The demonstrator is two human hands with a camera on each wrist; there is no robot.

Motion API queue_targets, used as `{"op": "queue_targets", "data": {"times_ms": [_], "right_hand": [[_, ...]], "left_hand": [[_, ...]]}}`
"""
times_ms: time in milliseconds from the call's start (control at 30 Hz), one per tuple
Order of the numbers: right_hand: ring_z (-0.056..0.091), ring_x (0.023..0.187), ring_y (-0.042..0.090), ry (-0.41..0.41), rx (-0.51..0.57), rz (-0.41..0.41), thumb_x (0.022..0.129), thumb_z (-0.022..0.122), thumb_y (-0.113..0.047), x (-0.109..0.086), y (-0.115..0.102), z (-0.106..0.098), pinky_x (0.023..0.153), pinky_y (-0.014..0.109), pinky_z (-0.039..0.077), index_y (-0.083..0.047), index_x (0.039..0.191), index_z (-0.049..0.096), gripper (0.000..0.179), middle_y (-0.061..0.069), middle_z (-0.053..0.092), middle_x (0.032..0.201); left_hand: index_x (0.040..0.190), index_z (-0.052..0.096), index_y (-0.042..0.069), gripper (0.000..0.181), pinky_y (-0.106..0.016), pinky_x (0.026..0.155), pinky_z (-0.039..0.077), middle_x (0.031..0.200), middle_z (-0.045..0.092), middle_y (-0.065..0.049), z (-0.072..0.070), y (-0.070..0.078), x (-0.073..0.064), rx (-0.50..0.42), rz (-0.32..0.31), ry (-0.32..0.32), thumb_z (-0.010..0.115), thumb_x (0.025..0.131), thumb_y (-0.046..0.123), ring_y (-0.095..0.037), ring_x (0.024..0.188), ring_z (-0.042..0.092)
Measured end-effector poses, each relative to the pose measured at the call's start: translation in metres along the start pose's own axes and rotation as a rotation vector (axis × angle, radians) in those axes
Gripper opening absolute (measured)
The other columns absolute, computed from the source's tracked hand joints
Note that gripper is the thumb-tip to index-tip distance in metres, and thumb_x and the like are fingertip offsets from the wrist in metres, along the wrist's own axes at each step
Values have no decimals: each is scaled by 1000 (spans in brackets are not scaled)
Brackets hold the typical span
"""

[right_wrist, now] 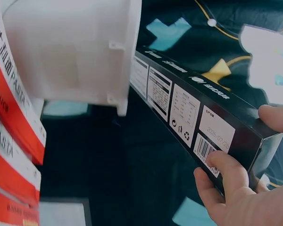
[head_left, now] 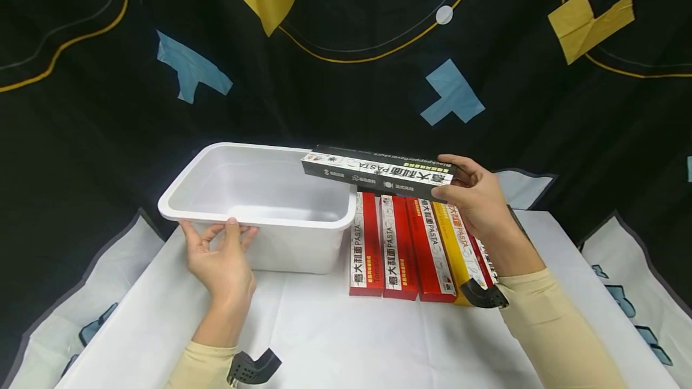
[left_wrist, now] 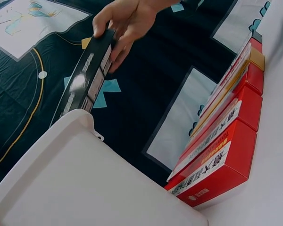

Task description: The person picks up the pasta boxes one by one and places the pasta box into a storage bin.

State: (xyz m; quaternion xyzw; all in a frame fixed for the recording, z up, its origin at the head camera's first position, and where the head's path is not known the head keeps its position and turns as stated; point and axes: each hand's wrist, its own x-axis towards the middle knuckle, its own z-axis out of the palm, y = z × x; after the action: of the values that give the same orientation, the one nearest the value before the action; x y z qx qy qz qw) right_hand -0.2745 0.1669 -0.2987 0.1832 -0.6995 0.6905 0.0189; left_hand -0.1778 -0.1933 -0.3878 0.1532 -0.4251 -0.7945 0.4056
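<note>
A long black pasta box (head_left: 378,171), printed with white panels, is held up in the air by my right hand (head_left: 473,197). The thumb and fingers grip its right end, one on each side. Its left end overlaps the right rim of a white plastic bin (head_left: 303,245). In the right wrist view the same black box (right_wrist: 193,108) shows its barcode side, with my fingertips (right_wrist: 224,165) on it. My left hand (head_left: 221,257) holds the bin's front rim from below, thumb tip at the lip. Only a fingertip of it shows in the left wrist view.
To the right of the bin lies a row of several pasta boxes, red ones (head_left: 397,251) and a yellow one (head_left: 458,245), side by side on the white table (head_left: 346,341). A black curtain (head_left: 346,101) with taped-on shapes hangs behind.
</note>
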Motion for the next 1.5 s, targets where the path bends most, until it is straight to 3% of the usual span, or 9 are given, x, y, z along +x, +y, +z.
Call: {"op": "queue_targets", "data": {"times_ms": [300,500,933,1300,1500], "right_hand": [[52,107,30,-107,-63,16,85,71,-2,36,11,45,85,29,59,-10,138,51,57,15,53,126],[56,106,30,-151,-52,67,82,73,0,53,19,77,88,33,59,-11,136,54,58,12,57,125],[60,101,27,-238,-176,160,73,81,-5,87,26,139,85,37,58,-12,132,58,64,6,63,118],[62,91,24,-299,-363,188,69,82,-6,101,38,169,80,31,59,-5,131,58,66,7,63,111],[60,95,27,-348,-358,239,72,79,-2,110,37,178,82,31,58,-3,133,56,65,12,59,114]], "left_hand": [[156,13,33,91,-40,81,60,119,44,-18,3,1,1,-22,4,3,67,91,0,-24,88,65],[156,13,32,91,-40,79,60,112,44,-15,2,2,0,-24,-1,33,66,90,-2,-22,81,65],[157,11,29,93,-41,76,61,107,45,-15,2,2,2,-64,-5,51,66,89,-5,-20,75,64],[157,7,30,93,-41,80,60,112,42,-15,3,2,-2,-27,-6,10,66,91,0,-21,81,63],[157,8,29,93,-42,79,61,111,43,-14,2,2,0,-44,-5,24,67,91,0,-21,79,63]]}}
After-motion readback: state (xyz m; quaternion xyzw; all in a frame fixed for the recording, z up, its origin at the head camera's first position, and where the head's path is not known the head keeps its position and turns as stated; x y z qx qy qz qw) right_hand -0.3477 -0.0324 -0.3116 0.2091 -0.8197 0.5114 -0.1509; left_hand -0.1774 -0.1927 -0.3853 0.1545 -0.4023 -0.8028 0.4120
